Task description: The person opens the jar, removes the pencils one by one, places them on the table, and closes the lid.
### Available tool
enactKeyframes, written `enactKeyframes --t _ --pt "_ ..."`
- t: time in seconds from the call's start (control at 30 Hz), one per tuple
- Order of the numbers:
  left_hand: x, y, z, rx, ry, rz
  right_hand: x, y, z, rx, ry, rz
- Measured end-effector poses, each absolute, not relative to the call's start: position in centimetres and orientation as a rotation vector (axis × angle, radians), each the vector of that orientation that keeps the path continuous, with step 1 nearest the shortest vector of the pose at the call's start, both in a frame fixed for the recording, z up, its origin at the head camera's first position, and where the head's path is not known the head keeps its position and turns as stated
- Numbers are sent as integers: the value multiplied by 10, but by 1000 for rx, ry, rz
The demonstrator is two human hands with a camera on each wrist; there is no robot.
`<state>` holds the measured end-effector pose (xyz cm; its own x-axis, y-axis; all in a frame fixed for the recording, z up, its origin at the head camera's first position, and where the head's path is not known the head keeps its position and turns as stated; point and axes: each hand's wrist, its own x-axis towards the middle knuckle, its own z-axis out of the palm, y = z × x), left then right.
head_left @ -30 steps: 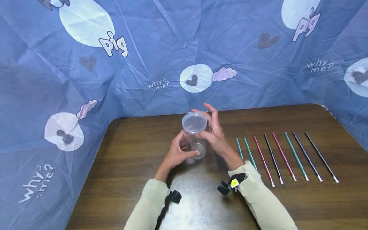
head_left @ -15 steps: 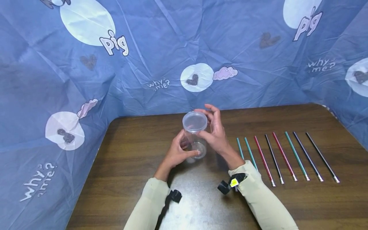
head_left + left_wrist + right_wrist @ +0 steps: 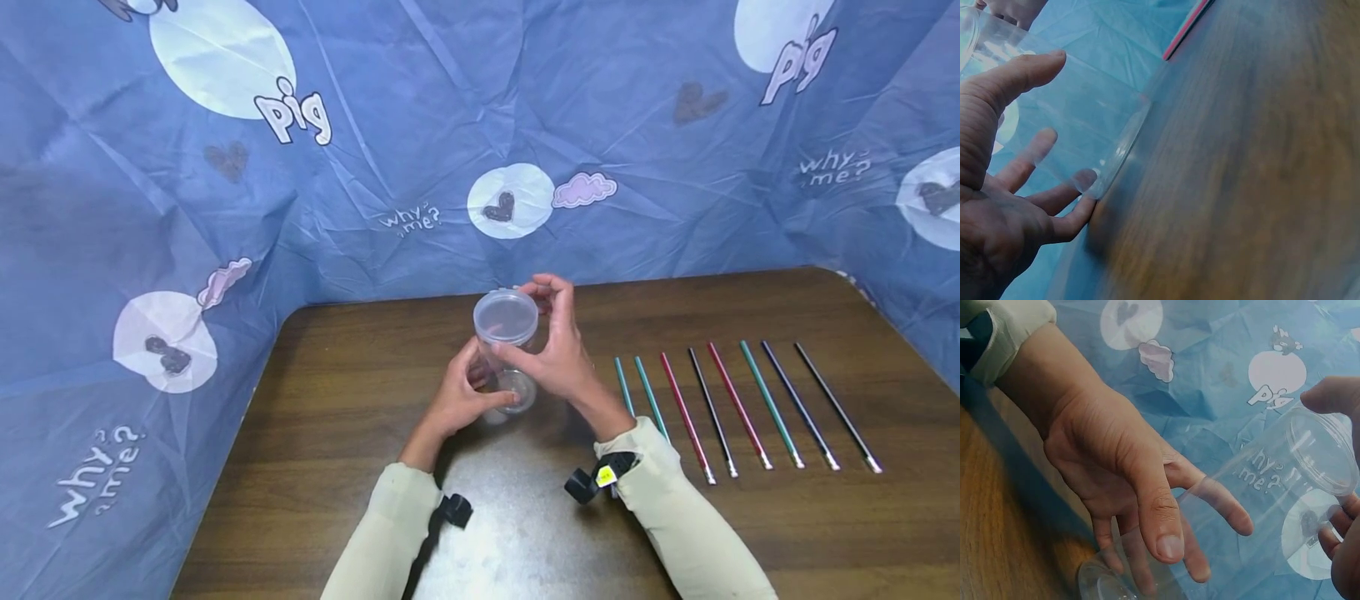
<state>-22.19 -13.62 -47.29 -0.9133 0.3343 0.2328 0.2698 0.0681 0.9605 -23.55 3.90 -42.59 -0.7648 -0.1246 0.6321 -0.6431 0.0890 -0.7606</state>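
Observation:
A clear plastic jar [image 3: 517,392] with a translucent lid [image 3: 506,317] stands upright at the middle of the table. My left hand [image 3: 459,402] grips its lower part, thumb in front and fingers behind; in the left wrist view they spread around the clear wall of the jar [image 3: 1085,112] near its base. My right hand [image 3: 562,358] holds the jar's top at the lid, thumb on the near side and fingers bent at the far rim. At the right edge of the right wrist view, that thumb and fingers meet the lid [image 3: 1325,453] from opposite sides.
Several pencils [image 3: 738,404] in green, red, black and blue lie in a row on the brown wooden table [image 3: 337,417], to the right of the hands. A blue printed cloth [image 3: 390,125] hangs behind and beside the table. Each wrist wears a black camera strap [image 3: 618,465].
My right thumb has slid left across the front of the jar's top, and the right fingers have bent in closer to the lid. The left hand and the jar stay in place.

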Motion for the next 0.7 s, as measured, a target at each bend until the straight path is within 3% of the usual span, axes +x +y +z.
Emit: enactKeyframes --t 0.37,0.7 --pt "-222 -136 -474 653 2284 1989 -230 25 -429 536 -1994 1496" --pt "-239 -137 -502 643 2284 2011 -230 24 -429 460 -2018 1399"
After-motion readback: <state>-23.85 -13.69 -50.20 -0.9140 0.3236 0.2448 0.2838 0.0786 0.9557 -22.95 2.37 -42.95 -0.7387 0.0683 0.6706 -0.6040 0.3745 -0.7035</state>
